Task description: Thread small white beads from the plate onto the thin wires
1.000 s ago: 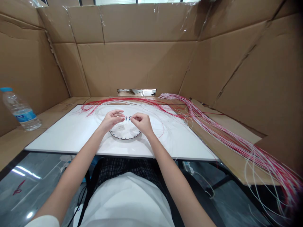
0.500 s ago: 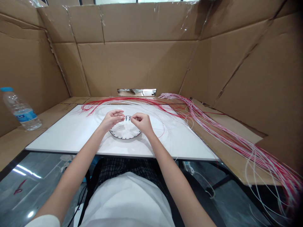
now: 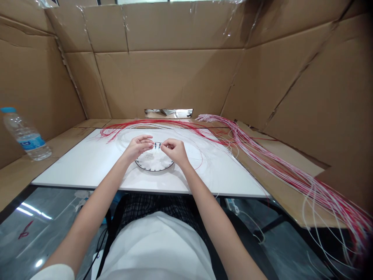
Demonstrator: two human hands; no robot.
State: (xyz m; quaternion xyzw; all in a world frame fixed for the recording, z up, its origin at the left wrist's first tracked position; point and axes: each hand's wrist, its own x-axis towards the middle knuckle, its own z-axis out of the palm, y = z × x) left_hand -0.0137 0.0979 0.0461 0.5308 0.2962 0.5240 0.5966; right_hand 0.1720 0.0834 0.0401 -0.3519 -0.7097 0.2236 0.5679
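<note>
1. Head view: my left hand (image 3: 138, 147) and right hand (image 3: 174, 149) pinch narrowly, fingertips closed on small dark wire ends (image 3: 157, 146), above a black-rimmed plate (image 3: 154, 170) on a white board (image 3: 81, 167).
2. Risk: slack red-and-white wires (image 3: 262, 157) trailing off the board could snag and pull those ends from my grip.

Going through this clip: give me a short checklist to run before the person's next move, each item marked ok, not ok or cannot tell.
1. Left hand and right hand both in view, close together: ok.
2. Small dark pieces firmly gripped between the fingertips: cannot tell, too small.
3. Round plate with dark rim sitting flat below the hands, on the white board: ok.
4. Red-and-white wires kept on the cardboard: not ok, strands hang past its edge at right.
5. Water bottle well away from the board: ok.
</note>
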